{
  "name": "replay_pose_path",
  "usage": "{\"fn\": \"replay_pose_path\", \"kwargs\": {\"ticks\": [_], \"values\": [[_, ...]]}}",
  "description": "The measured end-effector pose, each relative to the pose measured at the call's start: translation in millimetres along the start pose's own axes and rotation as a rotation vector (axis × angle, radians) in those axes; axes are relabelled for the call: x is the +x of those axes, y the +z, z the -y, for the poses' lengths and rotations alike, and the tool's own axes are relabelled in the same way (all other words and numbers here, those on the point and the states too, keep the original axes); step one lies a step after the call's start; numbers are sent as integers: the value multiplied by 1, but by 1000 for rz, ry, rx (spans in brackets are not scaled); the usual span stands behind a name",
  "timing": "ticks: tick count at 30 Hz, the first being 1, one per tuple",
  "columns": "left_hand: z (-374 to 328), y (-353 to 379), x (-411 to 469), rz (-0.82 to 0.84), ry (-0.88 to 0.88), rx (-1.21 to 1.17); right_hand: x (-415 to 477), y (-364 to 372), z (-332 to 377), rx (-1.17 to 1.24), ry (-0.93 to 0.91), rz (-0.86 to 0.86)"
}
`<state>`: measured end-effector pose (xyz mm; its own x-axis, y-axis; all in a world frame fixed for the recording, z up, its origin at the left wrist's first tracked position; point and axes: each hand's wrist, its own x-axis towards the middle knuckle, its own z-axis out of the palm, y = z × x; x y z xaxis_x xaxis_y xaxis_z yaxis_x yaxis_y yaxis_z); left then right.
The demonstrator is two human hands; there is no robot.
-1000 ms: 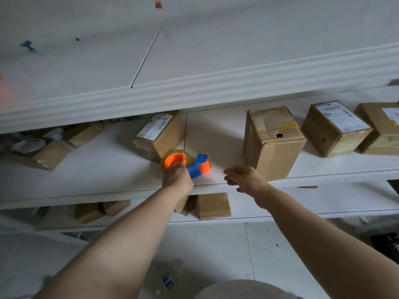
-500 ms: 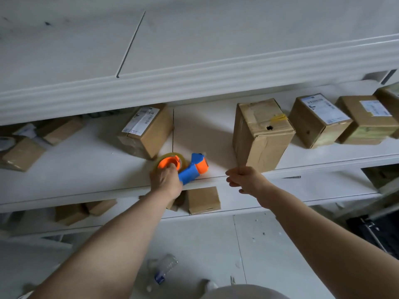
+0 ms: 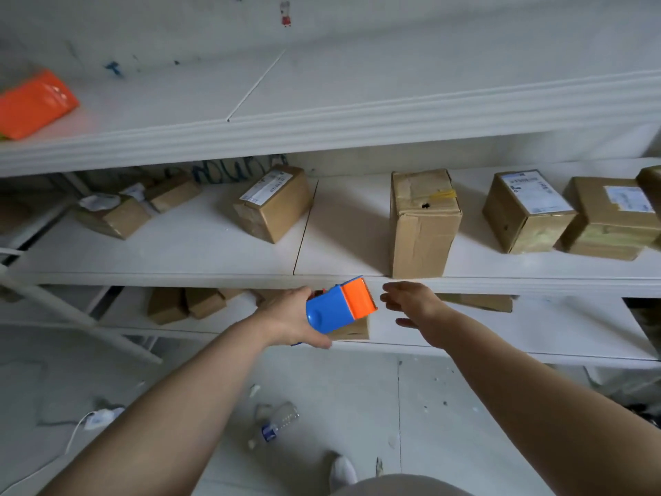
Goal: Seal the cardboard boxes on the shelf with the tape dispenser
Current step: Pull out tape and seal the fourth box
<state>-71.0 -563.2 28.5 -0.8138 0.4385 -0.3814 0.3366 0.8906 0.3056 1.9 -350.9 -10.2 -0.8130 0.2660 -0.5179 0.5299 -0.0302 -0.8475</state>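
Note:
My left hand (image 3: 291,322) grips the blue and orange tape dispenser (image 3: 339,306) in the air, just below the front edge of the middle shelf (image 3: 214,252). My right hand (image 3: 411,304) hovers beside the dispenser's orange end with fingers relaxed, holding nothing. Right above it a tall cardboard box (image 3: 422,223) stands upright on the shelf. A labelled box (image 3: 273,204) lies to its left, and two more labelled boxes (image 3: 525,211) (image 3: 608,218) sit to its right.
Small boxes (image 3: 118,216) clutter the shelf's left end. More boxes (image 3: 186,304) sit on the lower shelf. An orange pouch (image 3: 34,103) lies on the top shelf at the left. A plastic bottle (image 3: 275,422) and a white cable (image 3: 86,424) lie on the floor.
My left hand has lifted the tape dispenser off the middle shelf and drawn it down and toward me. My right hand has stayed near the shelf edge.

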Motion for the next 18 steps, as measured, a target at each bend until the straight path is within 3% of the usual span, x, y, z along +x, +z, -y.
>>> {"fn": "replay_pose_path", "kwargs": {"ticks": [12, 15, 18], "values": [[-52, 6, -38, 14, 78, -15, -40, -45, -32, 430, -17, 285], [-61, 7, -40, -4, 130, 106, -44, -52, -30, 514, 0, 271], [-63, 9, -32, -69, 148, 224, -44, -54, -23, 411, -40, 152]]}}
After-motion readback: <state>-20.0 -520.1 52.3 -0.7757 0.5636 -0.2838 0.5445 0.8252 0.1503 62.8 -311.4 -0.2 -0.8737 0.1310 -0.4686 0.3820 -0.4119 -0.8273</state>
